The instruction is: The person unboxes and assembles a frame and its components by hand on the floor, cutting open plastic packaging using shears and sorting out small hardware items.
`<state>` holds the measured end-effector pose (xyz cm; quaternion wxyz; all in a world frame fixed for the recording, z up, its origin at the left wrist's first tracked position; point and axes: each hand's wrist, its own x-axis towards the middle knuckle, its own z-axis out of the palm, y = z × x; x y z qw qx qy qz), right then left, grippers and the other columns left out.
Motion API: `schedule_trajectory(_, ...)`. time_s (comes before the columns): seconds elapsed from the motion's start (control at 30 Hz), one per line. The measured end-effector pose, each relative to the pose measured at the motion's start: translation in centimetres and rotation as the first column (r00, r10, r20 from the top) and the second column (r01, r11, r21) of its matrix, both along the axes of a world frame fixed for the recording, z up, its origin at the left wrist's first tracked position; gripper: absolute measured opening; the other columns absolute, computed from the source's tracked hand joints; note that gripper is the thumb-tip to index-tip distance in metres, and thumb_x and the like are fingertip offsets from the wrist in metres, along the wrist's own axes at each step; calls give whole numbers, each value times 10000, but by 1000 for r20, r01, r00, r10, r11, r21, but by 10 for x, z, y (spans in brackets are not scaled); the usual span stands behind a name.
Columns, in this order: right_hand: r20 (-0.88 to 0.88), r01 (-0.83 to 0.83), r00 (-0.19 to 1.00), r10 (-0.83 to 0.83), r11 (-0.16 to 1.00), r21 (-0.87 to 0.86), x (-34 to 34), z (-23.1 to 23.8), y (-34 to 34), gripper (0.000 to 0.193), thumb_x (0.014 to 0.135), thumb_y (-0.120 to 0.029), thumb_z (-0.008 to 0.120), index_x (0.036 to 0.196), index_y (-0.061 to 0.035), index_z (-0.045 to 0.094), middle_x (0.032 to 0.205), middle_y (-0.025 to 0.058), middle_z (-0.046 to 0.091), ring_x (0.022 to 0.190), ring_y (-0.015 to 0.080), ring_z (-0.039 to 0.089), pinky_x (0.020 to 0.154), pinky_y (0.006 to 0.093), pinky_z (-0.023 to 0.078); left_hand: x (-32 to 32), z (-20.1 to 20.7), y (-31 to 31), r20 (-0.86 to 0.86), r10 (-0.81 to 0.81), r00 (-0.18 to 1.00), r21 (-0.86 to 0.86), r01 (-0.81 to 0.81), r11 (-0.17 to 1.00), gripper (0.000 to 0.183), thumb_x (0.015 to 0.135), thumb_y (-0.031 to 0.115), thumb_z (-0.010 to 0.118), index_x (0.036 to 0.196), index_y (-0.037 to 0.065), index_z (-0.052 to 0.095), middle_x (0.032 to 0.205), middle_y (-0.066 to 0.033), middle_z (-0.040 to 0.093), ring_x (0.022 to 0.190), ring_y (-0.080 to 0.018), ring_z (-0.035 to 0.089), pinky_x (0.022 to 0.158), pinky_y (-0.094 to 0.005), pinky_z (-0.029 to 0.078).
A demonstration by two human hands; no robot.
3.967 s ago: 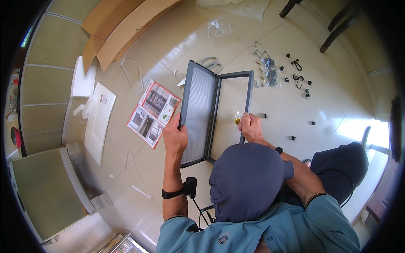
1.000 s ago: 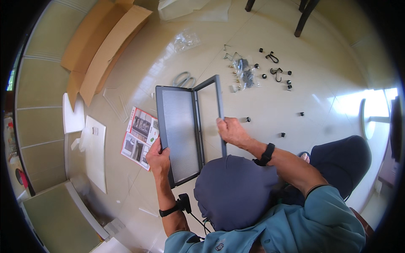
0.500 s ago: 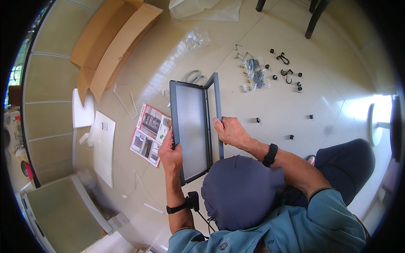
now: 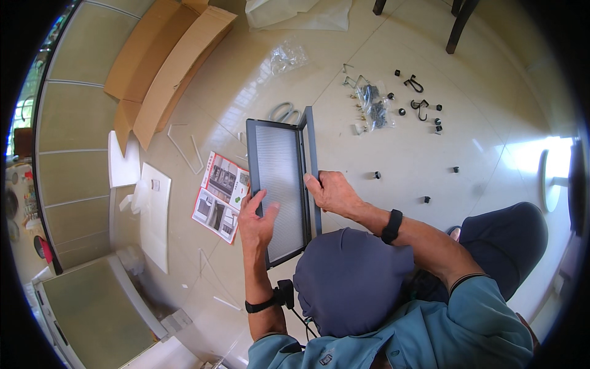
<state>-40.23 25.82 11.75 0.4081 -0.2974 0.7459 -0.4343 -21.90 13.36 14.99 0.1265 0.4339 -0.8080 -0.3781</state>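
Observation:
A folding panel (image 4: 279, 184) with a dark grey frame and a pale ribbed sheet stands tilted in front of me. A narrower grey frame leaf (image 4: 311, 154) joins its right side at an angle. My right hand (image 4: 335, 194) grips this leaf, thumb on its near face and fingers closed around the edge. At the panel's left edge is my left hand (image 4: 255, 221), its fingers apart and lying over the frame, its thumb slightly blurred. The panel's lower end is partly hidden by my grey-covered knee (image 4: 353, 280).
A printed leaflet (image 4: 218, 197) lies left of the panel, with scissors (image 4: 284, 113) beyond it. An open cardboard box (image 4: 160, 74) stands far left. Black hooks (image 4: 420, 109), small black caps (image 4: 377, 175) and a bag of hardware (image 4: 375, 107) are scattered right. A white panel (image 4: 153, 215) leans at left.
My left hand has loosened from the panel's left edge and moved slightly inward, fingers spreading over the frame. The right leaf has swung slightly left with my right hand.

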Motion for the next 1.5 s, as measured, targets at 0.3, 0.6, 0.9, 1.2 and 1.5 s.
schedule_trajectory(0.3,124,33,992,-29,999,-35,10,5,-13,583,963,-449,513,724,74,612,648,271,615,611,405,642,631,457,526,-15,25,19,314,-91,945,-104,130,986,1064,577,448,895,1377,-88,444,1406,-305,391,1278,-435,453,1035,-452,430)
schedule_trajectory(0.6,178,-60,982,63,998,-23,12,4,-26,631,965,-513,511,745,70,611,600,194,626,560,306,671,576,399,541,-26,35,26,274,-86,958,9,86,996,1192,497,530,902,1387,-103,424,1412,-278,399,1301,-417,438,1051,-442,417)
schedule_trajectory(0.9,188,-116,975,120,993,-32,9,7,-29,663,966,-536,472,666,37,618,549,166,615,531,291,655,594,398,542,-20,28,16,258,-95,961,12,95,995,1269,444,637,882,1379,-96,436,1374,-255,431,1293,-410,433,1065,-456,399)
schedule_trajectory(1.2,154,-94,984,94,996,-12,5,-1,-26,637,957,-540,476,758,34,667,560,173,617,546,334,647,627,429,540,-29,27,19,254,-125,959,13,126,992,1046,518,378,912,1364,-48,469,1330,-244,464,1238,-409,468,1047,-448,414)
schedule_trajectory(1.5,216,-96,970,111,992,-80,-24,0,-2,601,962,-516,481,808,30,677,586,182,631,520,283,648,609,400,545,-23,33,14,351,-68,934,64,48,997,1074,520,328,885,1410,-57,424,1441,-281,382,1329,-425,393,1105,-432,363)
